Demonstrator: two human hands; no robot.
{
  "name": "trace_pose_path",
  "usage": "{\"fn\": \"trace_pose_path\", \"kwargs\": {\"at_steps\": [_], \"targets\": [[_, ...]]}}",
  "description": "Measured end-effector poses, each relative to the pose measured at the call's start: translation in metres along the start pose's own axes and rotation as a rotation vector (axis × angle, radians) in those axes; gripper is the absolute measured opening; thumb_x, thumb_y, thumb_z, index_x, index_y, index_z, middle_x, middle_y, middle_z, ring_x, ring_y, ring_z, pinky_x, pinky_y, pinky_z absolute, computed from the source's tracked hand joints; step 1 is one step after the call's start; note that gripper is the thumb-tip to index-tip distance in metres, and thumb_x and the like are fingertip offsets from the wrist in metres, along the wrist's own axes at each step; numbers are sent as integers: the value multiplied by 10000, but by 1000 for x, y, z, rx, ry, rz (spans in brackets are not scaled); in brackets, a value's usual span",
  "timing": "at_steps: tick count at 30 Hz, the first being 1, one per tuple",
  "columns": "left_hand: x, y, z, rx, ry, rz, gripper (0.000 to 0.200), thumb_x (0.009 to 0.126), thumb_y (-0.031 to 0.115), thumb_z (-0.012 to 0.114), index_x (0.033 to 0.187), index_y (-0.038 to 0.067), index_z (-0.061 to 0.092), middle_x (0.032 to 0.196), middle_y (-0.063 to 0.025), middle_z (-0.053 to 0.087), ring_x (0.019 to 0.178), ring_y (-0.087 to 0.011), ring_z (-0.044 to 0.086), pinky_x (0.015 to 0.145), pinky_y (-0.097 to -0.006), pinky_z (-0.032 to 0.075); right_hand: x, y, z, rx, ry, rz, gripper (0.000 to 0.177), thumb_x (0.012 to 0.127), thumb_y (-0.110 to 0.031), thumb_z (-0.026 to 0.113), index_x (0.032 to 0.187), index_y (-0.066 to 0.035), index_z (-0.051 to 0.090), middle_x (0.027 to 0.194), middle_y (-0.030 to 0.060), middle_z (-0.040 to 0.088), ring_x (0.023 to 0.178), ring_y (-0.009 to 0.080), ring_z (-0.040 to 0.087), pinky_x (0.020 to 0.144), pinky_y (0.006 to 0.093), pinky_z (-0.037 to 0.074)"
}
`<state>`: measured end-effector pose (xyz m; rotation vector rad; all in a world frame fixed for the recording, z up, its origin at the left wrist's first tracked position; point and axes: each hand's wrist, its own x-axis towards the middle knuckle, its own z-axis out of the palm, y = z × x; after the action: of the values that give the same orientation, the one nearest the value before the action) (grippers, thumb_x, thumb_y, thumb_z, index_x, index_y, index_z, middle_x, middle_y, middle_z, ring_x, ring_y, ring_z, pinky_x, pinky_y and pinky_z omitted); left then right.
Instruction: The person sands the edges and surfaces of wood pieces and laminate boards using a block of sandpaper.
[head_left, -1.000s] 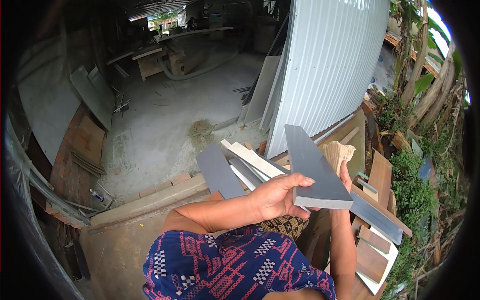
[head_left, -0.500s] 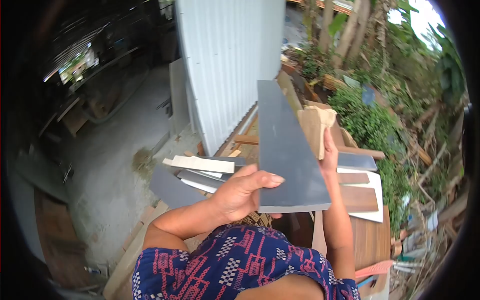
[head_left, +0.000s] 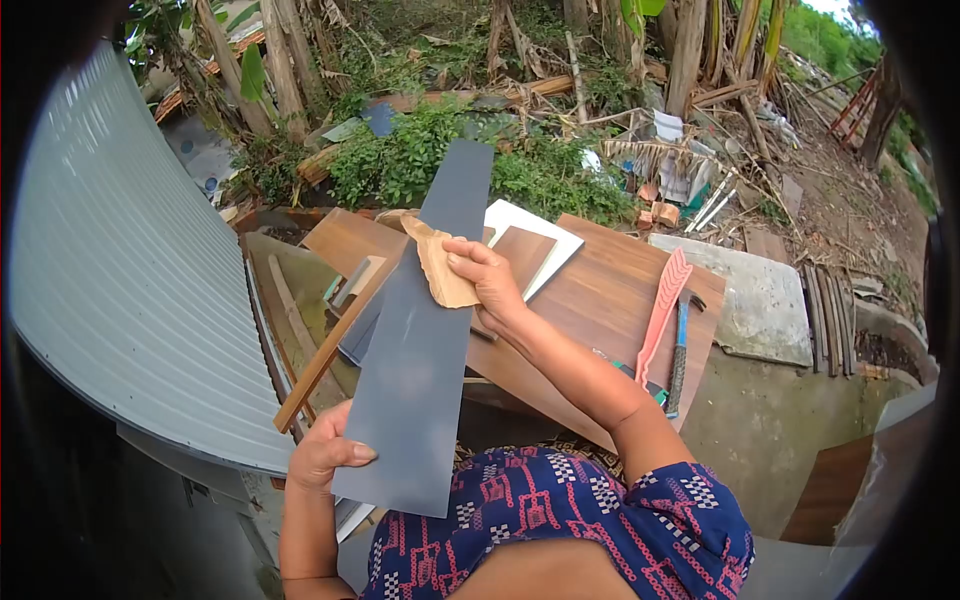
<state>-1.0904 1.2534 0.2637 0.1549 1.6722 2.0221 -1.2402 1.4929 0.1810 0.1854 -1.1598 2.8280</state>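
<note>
A long dark grey board slants up and away in front of my body. My left hand grips its near left edge, thumb lying on the upper face. In my right hand is a folded piece of tan paper with a ragged edge, pinched under the thumb and fingers. The paper overlaps the board's upper face around its middle and right edge. Behind the board, a brown wood-grain panel lies as a worktop, carrying a white board and a smaller brown piece.
On the panel's right side lie a hammer with a blue and black handle and a pink saw-like tool. Corrugated metal sheeting stands at left. A concrete slab is at right, with bushes beyond.
My view has swung right, bringing the hammer and pink tool into sight. The tan paper has come from beside the board's far edge to over its face. My left hand still grips the board.
</note>
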Motion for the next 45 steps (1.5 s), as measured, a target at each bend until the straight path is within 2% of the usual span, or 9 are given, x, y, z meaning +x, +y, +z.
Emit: {"fn": "trace_pose_path", "kwargs": {"at_steps": [5,12,21,27,29,34,37,41,45], "targets": [[62,-13,-49,77,-270,-112,600,589,96,647,1138,-104,512,716,13,534,537,-6,401,502,-145,304,-20,0,-55,-191,269,-161,303,757,26,654,1055,30,600,1058,82,591,937,149,571,817,258,478],[119,-31,-70,49,-442,-198,580,606,103,644,1126,-121,516,896,-95,634,756,-122,613,719,-222,481,-57,9,-89,-306,512,-284,368,747,43,654,1104,40,559,1145,114,552,1025,183,546,872,270,461],[143,-66,-116,-34,-554,-270,581,693,189,669,1153,-122,497,992,-142,627,875,-168,628,811,-275,489,-65,42,-112,-344,610,-215,366,735,44,657,1088,53,562,1109,110,564,984,178,553,850,270,459],[100,-97,-113,-552,-255,-65,658,809,421,621,1178,-106,482,1065,-170,602,1025,-247,579,930,-358,435,-64,46,-115,-420,597,-169,354,758,25,650,1097,51,554,1085,112,568,988,171,548,848,266,460],[88,-125,-112,-666,-101,-58,552,794,319,643,1150,-84,520,1074,-169,609,1030,-269,577,952,-380,421,-69,50,-118,-530,580,-116,368,774,26,639,1125,57,534,1112,112,553,1011,164,540,855,264,466],[87,-186,-115,-806,121,-17,420,791,208,633,1110,-56,564,1080,-163,618,997,-271,591,932,-394,439,-92,20,-111,-1539,380,232,390,820,-343,594,1179,-192,601,1198,252,472,963,368,536,878,412,424],[86,-182,-102,-904,127,-39,433,865,305,559,1112,-51,565,1086,-166,617,991,-273,593,905,-390,457,-98,26,-121,-2197,271,-353,404,792,-321,611,1161,-156,609,1233,226,450,1057,358,482,917,406,379],[88,-182,-102,-885,153,-72,515,911,409,480,1125,-52,558,1096,-165,612,1007,-279,586,910,-389,454,-81,43,-123,-1825,-31,-187,522,804,-314,590,1241,-40,506,1317,240,379,1182,392,374,956,491,308],[94,-190,-113,-846,149,-74,567,928,456,425,1154,-51,540,1126,-172,596,1045,-290,567,938,-400,436,-86,77,-74,-1948,-33,-217,662,841,-488,525,1321,-45,418,1369,300,301,1295,427,259,1031,536,216]]}}
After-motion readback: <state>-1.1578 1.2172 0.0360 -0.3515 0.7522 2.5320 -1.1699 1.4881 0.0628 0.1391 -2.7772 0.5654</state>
